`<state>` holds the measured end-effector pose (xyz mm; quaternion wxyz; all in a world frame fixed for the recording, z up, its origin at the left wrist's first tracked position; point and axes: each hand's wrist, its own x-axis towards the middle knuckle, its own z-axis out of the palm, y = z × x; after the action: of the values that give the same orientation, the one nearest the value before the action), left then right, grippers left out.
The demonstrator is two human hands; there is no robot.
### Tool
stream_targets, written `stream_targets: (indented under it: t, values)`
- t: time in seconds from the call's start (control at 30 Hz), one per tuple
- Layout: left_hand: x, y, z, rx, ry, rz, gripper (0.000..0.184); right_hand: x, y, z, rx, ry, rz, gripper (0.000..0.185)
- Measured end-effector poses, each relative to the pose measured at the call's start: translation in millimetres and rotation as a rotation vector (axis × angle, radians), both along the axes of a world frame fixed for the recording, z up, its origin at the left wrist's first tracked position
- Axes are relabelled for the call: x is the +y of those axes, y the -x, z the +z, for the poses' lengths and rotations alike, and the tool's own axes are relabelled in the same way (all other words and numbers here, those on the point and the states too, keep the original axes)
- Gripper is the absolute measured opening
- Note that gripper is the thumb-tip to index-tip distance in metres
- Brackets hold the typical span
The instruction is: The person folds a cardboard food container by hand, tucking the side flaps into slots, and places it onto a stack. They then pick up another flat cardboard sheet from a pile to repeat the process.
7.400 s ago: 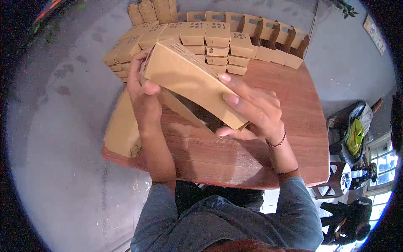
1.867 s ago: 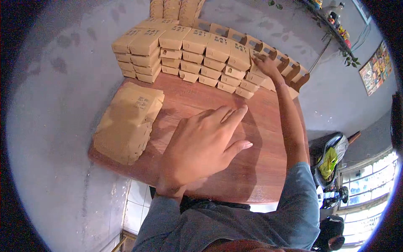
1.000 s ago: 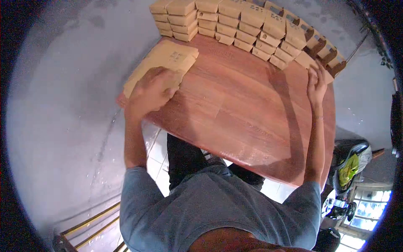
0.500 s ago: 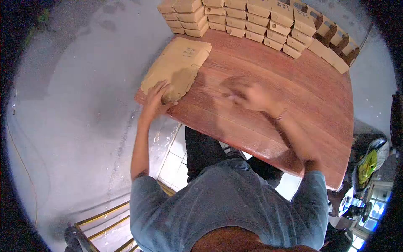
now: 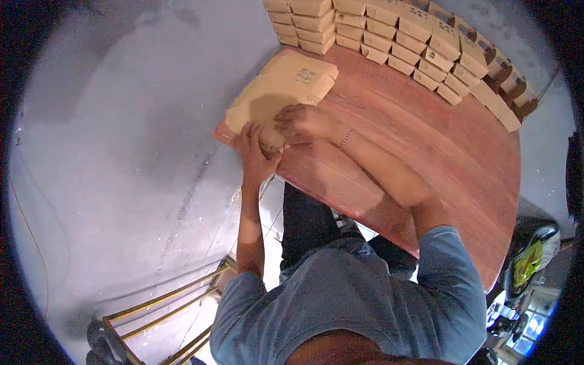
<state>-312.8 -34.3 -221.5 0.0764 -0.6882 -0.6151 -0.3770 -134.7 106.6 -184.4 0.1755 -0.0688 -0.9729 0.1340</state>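
Observation:
Flat, unfolded brown cardboard box blanks (image 5: 283,76), printed with dark marks near the far end, lie at the left end of the red-brown wooden table (image 5: 389,121). My left hand (image 5: 258,152) rests on their near corner, thumb and fingers apart. Just right of it, my right hand (image 5: 307,123) is over the near right edge of the cardboard, fingers spread and slightly blurred. Whether its fingertips touch the cardboard I cannot tell. A thin bracelet (image 5: 347,139) circles my right wrist.
Folded cardboard boxes (image 5: 420,27) stand in stacked rows along the table's far edge. More cardboard pieces with cut-out openings (image 5: 499,67) stand at the far right. A grey wall (image 5: 121,152) is at left, a yellow-edged metal frame (image 5: 164,298) at lower left.
My right hand has moved left from above the middle of the table to the cardboard. My left hand stays at the near corner. The whole view has shifted slightly.

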Motion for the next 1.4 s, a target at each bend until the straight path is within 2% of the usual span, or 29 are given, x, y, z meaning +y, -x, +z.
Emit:
stream_targets:
  t: [0.03, 0.1, 0.2, 0.33, 0.4, 0.5, 0.53, 0.6, 0.63, 0.7, 0.83, 0.9, 0.93, 1.0, 1.03, 1.1, 1.17, 1.23, 1.3, 1.33, 1.37, 1.4]
  values:
    - [-2, -1, 0, -0.002, 0.012, -0.005, 0.081, -1, 0, -1, -0.002, 0.012, -0.005, 0.042]
    - [-1, -4, 0, 0.018, -0.013, 0.047, 0.078, 1, -2, 0, 0.140, -0.226, 0.036, 0.039]
    - [2, 1, -3, 0.003, -0.043, -0.034, 0.077, 3, 0, 2, 0.127, -0.094, 0.067, 0.038]
    - [2, 0, -5, 0.014, -0.014, -0.005, 0.077, 18, 4, -8, 0.068, -0.107, 0.022, 0.035]
    - [2, 0, -5, -0.022, -0.017, -0.012, 0.077, 32, 13, -30, 0.058, 0.207, -0.068, 0.036]
    - [3, 3, -11, 0.011, -0.004, 0.019, 0.084, 40, 15, -45, 0.180, 0.347, 0.047, 0.034]
    - [1, 2, -8, 0.012, -0.005, 0.022, 0.084, 32, 15, -34, 0.181, 0.346, 0.050, 0.034]
    - [0, -2, -3, -0.026, 0.013, 0.061, 0.098, 10, 10, -16, -0.008, -0.097, 0.001, 0.030]
    - [-1, -2, -3, -0.026, 0.011, 0.059, 0.098, 4, 9, -18, -0.007, -0.100, -0.001, 0.030]
    - [0, -3, -5, -0.064, -0.046, 0.054, 0.111, -6, 7, -20, 0.065, -0.261, 0.072, 0.027]
    - [-1, -5, -7, -0.102, 0.027, 0.122, 0.113, -13, 2, -13, 0.034, -0.147, -0.046, 0.027]
    - [0, -4, -6, -0.109, 0.019, 0.114, 0.111, -14, 1, -2, 0.224, 0.029, -0.219, 0.024]
    - [0, -3, -7, -0.105, 0.018, 0.112, 0.111, -16, 0, 5, 0.228, 0.028, -0.221, 0.024]
    - [4, -4, -10, -0.144, 0.018, 0.112, 0.101, -19, -4, 25, 0.427, 0.191, -0.532, 0.021]
    - [5, -3, -11, -0.143, 0.021, 0.108, 0.101, -17, -8, 32, 0.428, 0.192, -0.537, 0.021]
    - [7, 1, -10, 0.027, 0.097, 0.108, 0.089, -2, -19, 50, 0.774, 0.193, -0.782, 0.022]
    - [3, -3, -5, 0.022, 0.089, 0.114, 0.085, 7, -46, 82, 1.076, 0.162, -0.806, 0.024]
    - [2, -5, -4, 0.015, 0.082, 0.114, 0.082, -4, -89, 116, 1.140, 0.213, -0.909, 0.025]
    - [3, -3, -4, 0.018, 0.058, 0.089, 0.082, 4, -149, 126, 1.202, -0.089, -0.979, 0.026]
    - [4, -2, -3, 0.014, 0.060, 0.075, 0.082, 11, -187, 127, 1.131, -0.511, -1.017, 0.026]
    - [4, -1, -3, 0.073, 0.070, 0.091, 0.081, -19, -212, 148, 1.100, -0.247, -1.337, 0.024]
    - [5, 0, -2, 0.131, 0.080, 0.108, 0.080, -16, -257, 150, 1.173, -0.485, -0.996, 0.025]
